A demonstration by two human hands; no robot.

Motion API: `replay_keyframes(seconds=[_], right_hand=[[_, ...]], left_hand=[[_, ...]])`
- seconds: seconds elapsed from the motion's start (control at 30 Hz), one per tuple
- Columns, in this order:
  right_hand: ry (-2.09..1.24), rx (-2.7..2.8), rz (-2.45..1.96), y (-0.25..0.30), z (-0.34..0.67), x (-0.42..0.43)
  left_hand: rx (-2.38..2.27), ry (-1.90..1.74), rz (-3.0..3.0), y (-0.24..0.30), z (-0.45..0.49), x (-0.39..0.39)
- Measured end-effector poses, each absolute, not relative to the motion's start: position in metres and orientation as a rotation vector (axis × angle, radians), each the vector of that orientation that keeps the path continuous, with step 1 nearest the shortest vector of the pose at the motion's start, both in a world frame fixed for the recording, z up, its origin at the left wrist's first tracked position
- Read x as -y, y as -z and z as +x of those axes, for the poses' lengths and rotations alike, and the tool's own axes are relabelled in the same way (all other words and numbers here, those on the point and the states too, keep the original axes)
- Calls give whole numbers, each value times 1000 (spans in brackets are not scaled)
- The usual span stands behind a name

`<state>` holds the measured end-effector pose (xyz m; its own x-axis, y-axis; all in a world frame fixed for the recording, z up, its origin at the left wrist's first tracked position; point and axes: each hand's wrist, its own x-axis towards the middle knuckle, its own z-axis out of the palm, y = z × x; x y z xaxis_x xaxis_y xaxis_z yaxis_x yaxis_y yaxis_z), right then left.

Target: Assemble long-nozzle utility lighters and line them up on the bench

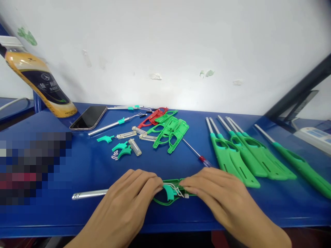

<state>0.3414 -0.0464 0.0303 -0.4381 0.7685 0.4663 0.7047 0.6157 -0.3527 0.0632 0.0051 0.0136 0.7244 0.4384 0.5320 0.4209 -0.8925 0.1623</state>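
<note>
The open lighter shell [165, 201] at the table's near edge was thin green plastic, smooth with a slight sheen. Its trigger [169, 192] was teal plastic, and its long tube [89, 195] was bright, polished metal. The table [77, 213] had a smooth blue top with a soft gloss. The finished lighters [230, 156] were green plastic with shiny metal nozzles. The loose fuel tanks [134, 147] were clear plastic. The phone [88, 117] had a glossy black face. The bottle [38, 81] was glossy plastic with a printed label. The wall [165, 41] was matt white and chipped in spots.
</note>
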Motion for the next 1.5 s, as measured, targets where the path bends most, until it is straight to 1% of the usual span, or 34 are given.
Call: replay_keyframes(seconds=[0.17, 0.27, 0.47, 0.53, 0.87, 1.07, 1.27, 1.4, 1.5], right_hand=[[-87, 2369, -1252, -37, 342, 34], [-10, 2484, -1200, -42, 335, 27], [336, 2529, -1066, -47, 322, 23], [402, 2509, -1046, -47, 321, 23], [433, 2498, -1085, -47, 318, 24], [353, 2493, -1149, -44, 317, 24], [103, 2261, -1261, -39, 330, 37], [-136, 2180, -1226, -39, 338, 50], [-162, 2195, -1143, -34, 341, 50]], left_hand=[[-695, -911, 2890, -15, 63, -6], [-689, -909, 2891, -12, 63, -6], [-706, -891, 2882, -8, 63, -6], [-689, -915, 2889, -9, 63, -6], [-736, -959, 2923, -15, 67, -7], [-755, -952, 2940, -17, 66, -6], [-755, -885, 2932, -16, 63, -6], [-747, -913, 2909, -19, 66, -7], [-733, -903, 2897, -18, 67, -7]])
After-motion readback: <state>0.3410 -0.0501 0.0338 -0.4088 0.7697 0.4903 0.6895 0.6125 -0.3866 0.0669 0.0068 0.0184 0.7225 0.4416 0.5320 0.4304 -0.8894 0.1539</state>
